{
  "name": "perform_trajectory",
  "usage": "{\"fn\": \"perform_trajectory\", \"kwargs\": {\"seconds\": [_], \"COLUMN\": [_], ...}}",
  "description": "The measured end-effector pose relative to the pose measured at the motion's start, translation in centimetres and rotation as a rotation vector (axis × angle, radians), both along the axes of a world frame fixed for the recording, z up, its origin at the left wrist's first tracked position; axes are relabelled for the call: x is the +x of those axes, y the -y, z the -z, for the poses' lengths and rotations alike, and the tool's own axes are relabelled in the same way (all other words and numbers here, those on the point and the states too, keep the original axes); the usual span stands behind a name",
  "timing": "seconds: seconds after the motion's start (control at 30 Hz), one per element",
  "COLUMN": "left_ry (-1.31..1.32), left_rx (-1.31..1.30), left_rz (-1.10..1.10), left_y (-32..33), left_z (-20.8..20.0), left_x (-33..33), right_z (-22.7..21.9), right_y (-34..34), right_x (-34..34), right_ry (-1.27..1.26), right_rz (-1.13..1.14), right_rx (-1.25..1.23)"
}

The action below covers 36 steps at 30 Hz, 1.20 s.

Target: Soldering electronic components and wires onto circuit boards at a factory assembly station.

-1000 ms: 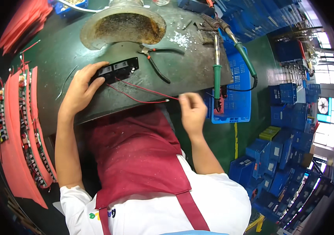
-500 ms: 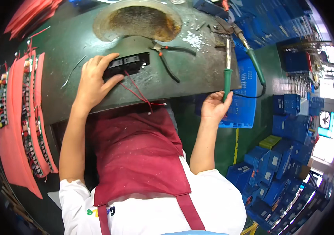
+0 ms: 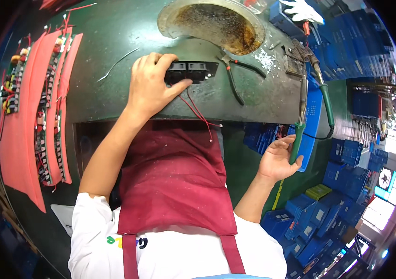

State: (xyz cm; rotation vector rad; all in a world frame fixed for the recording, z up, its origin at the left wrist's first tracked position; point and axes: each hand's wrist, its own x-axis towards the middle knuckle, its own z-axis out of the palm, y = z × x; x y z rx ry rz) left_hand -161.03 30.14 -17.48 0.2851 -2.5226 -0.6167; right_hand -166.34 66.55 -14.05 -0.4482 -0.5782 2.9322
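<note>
My left hand [image 3: 151, 86] grips a black rectangular plastic part [image 3: 187, 72] with square openings, thumb along its near side and fingers over its left end. Thin red wires [image 3: 198, 111] run from it past the table's near edge. Off that edge at the right, my right hand [image 3: 277, 160] holds the green handle of a soldering iron [image 3: 296, 142] between fingers and thumb. Its metal shaft points away from me. A second green-handled soldering iron [image 3: 325, 100] sits in a coiled holder beyond it. Red-and-black cutting pliers [image 3: 235, 76] lie to the right of the black part.
A round, brown-stained plate [image 3: 216, 23] lies at the back of the table. Pink sheets [image 3: 14, 153] with wired circuit boards [image 3: 44, 135] are at the left. A loose wire [image 3: 116, 65] lies by my left hand. Blue bins [image 3: 300, 214] stand at the right.
The whole view has shifted, so the table appears further right. My right hand has drawn the soldering iron nearer to me. My left hand still holds the black part.
</note>
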Motion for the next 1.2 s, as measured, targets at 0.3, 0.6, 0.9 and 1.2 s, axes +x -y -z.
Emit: {"fn": "perform_trajectory", "kwargs": {"seconds": [0.3,0.6,0.9,1.2], "left_ry": [-0.159,0.359,0.217,0.163], "left_rx": [0.078,0.012,0.176,-0.122], "left_rz": [-0.138,-0.451,-0.390,-0.365], "left_y": [0.6,9.8,13.2,15.0], "left_z": [-2.2,-1.9,-1.2,-0.1], "left_x": [2.3,11.3,13.9,14.0], "right_z": [-0.9,-1.6,-3.9,-2.3], "right_y": [0.9,2.0,5.9,8.1], "right_x": [-2.9,-10.8,-8.1,0.1], "right_ry": [-0.157,-0.479,-0.450,-0.474], "right_rz": [0.086,0.215,0.371,0.429], "right_rx": [0.774,1.887,1.892,1.218]}}
